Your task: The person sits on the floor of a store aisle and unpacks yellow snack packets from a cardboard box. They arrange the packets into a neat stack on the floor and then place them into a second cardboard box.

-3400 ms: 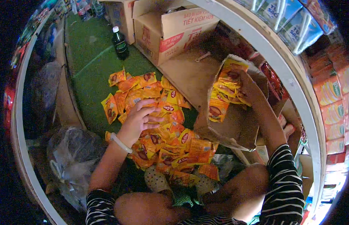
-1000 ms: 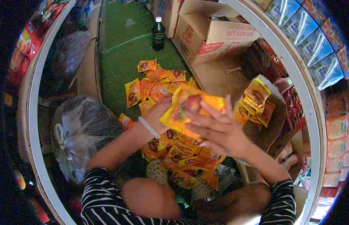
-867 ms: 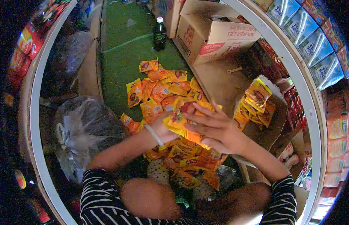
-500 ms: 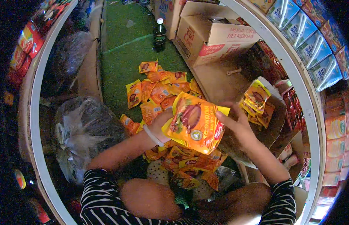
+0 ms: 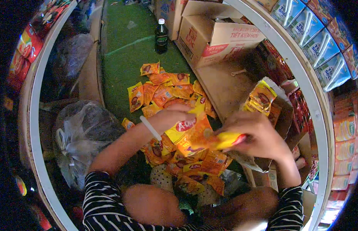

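Observation:
My left hand [image 5: 169, 121], a white band on its wrist, grips orange and yellow seasoning packets [image 5: 188, 133] above a loose pile. My right hand [image 5: 256, 133] is closed on the end of another yellow and red packet [image 5: 229, 140], blurred by motion, beside those in the left hand. Whether the two bunches are joined cannot be made out. Beyond and below the hands, many similar packets [image 5: 161, 95] lie scattered on the green floor. Further ones stand stacked in an opened carton [image 5: 281, 90] to the right, partly behind my right hand.
A dark bottle with a white cap [image 5: 161, 36] stands at the back. An open cardboard box [image 5: 204, 36] rests on a wooden shelf [image 5: 219, 81]. A knotted plastic bag [image 5: 86, 142] sits at left. Blue packs [image 5: 315, 46] line the right, outside a pale curved frame.
The large packet has left its flat, face-up pose. My right hand has swung lower and now pulls a blurred packet sideways; my left hand has turned over the packets it grips.

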A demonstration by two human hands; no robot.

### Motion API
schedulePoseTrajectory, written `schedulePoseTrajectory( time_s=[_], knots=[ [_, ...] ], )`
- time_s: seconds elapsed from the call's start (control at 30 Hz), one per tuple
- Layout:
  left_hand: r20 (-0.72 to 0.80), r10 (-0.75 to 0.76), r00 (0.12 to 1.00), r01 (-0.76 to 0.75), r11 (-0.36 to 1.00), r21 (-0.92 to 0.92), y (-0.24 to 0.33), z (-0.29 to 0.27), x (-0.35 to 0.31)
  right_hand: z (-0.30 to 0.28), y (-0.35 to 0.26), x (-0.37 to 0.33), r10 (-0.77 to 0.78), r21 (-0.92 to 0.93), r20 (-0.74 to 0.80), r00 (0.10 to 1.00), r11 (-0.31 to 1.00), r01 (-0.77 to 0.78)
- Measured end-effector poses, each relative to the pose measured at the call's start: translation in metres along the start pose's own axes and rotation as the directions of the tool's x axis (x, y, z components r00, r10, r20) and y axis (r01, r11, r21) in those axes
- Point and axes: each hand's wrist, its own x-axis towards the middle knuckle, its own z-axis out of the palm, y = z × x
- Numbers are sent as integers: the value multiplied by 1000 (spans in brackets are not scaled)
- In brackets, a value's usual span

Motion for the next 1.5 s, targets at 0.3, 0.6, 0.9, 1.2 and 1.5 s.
schedulePoseTrajectory(
  time_s=[0.3, 0.6, 0.9, 1.2, 1.5],
  knots=[
    [469, 521, 713, -694, 620, 365, 4, 40, 21, 56, 12, -3, 5, 69, 66, 998, 998, -10],
    [261, -75, 962, 246, 649, -720, 29, 32, -11, 43, 19, -16, 393, 279, -87, 915, 892, -356],
    [133, 160, 978, -114, 947, -300, 24, 68, -15, 48, 41, -21, 585, 445, -306, 751, 785, -431],
    [-107, 493, 863, -503, 859, -94, 31, 76, -11, 57, 23, -9, 631, 955, -122, 766, 285, -82],
    [-227, 601, 766, -547, 795, 261, 16, 75, -3, 59, 15, -4, 630, 909, -192, 753, 403, -105]
  ],
)
